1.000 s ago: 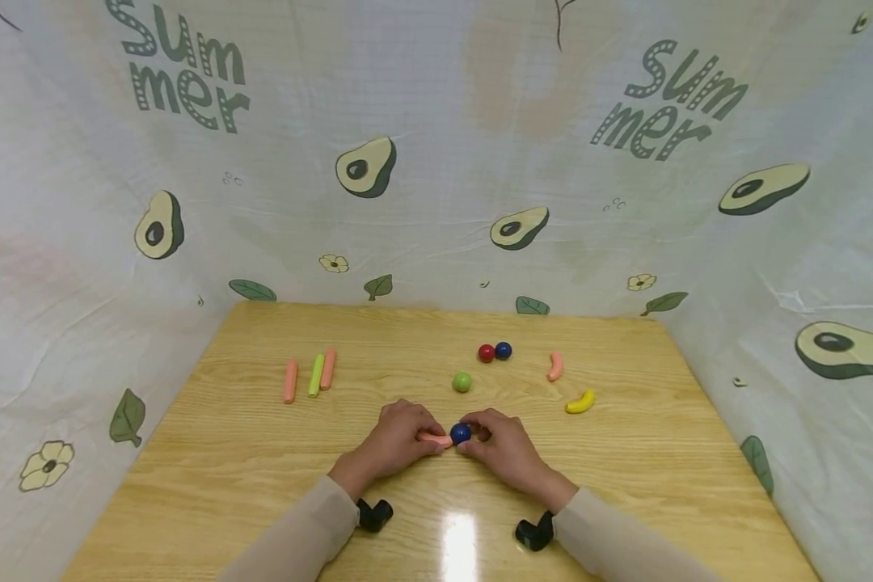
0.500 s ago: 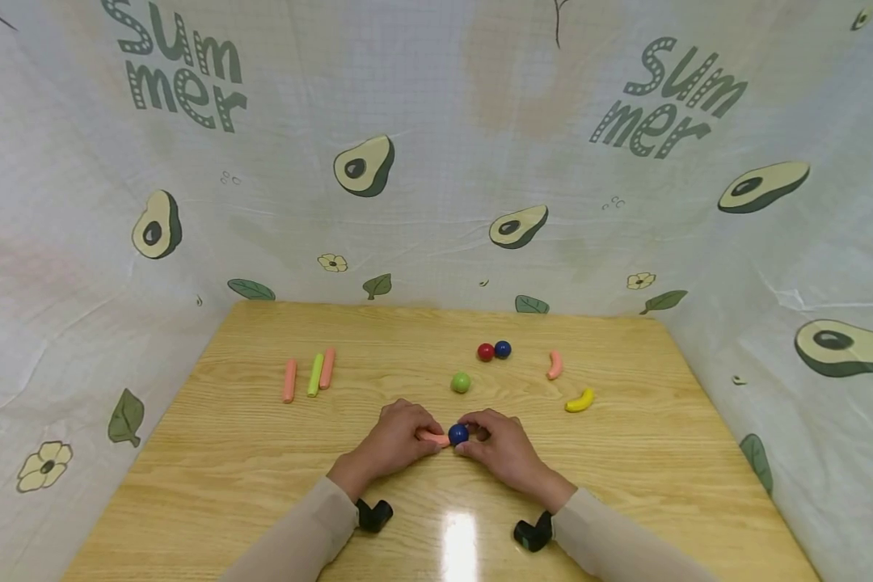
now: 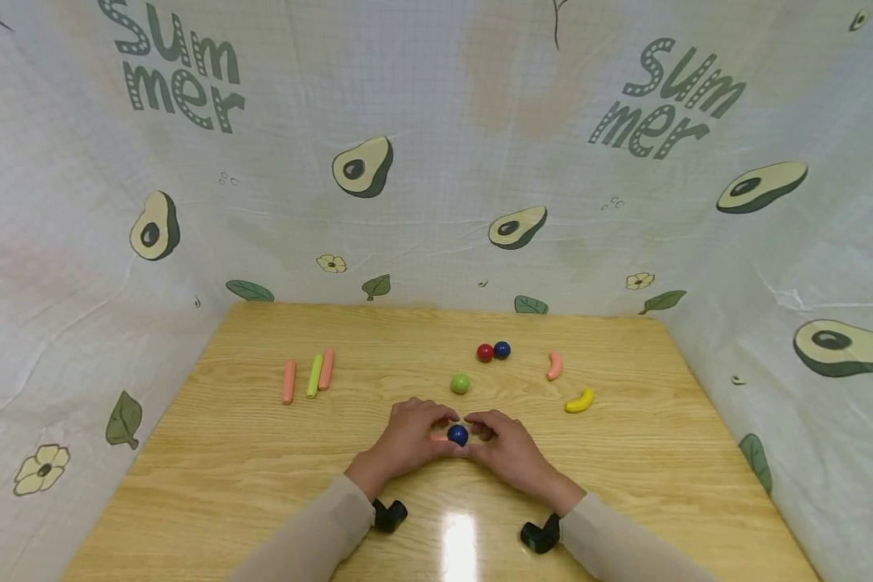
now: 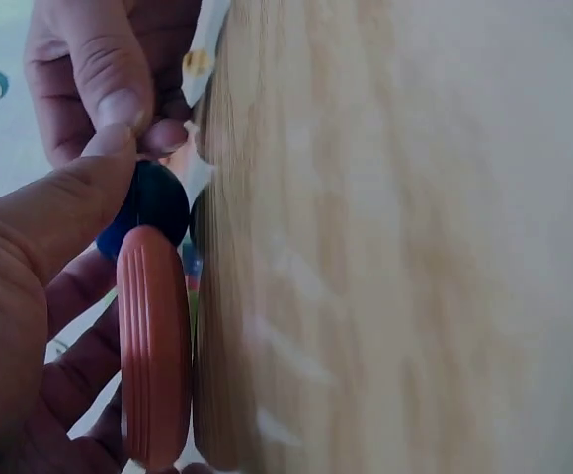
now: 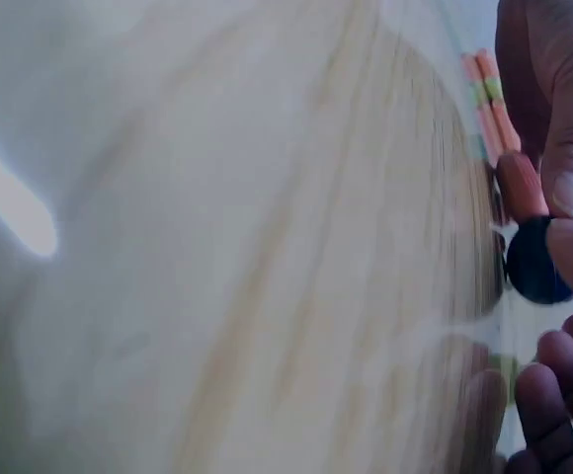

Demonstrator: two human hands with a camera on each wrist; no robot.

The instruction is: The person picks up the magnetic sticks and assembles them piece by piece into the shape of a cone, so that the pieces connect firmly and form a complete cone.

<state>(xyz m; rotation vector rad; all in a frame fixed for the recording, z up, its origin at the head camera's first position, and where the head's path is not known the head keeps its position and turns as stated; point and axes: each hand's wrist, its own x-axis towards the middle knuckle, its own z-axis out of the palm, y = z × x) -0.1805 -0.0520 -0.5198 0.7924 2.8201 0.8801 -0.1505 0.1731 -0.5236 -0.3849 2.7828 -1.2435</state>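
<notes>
Pale cloth (image 3: 436, 97) printed with avocados, flowers and "summer" lettering is hung round the back and sides of a glossy wooden table (image 3: 626, 453).

OK so, down by the tabletop, a blue ball (image 3: 457, 436) is ringed by the left hand (image 3: 411, 434) and the right hand (image 3: 508, 449). Both thumbs are brought together at the near side, partly over the ball, while the index fingers are arched round the far side, with a bit of a gap seen between their tips and the ball from the head view. In the right wrist view, some of the right hand's fingers are seen loosely bent and clear of it. Whether it's actually pinched by either hand can't be told, tbh.

A ridged pink piece (image 4: 155, 355) is lined up end-on with the ball, seemingly touching, and the left fingers are seen bent behind it.

Further out, a green ball (image 3: 460, 383) is parked beyond the hands, then a red ball (image 3: 485, 352) and a second blue ball (image 3: 502, 350) are set side by side. Off right, a pink curved piece (image 3: 554, 364) and a yellow curved piece (image 3: 579, 400) are laid near each other. Over left, a green stick (image 3: 314, 376) is placed between two pink sticks (image 3: 288, 381).
</notes>
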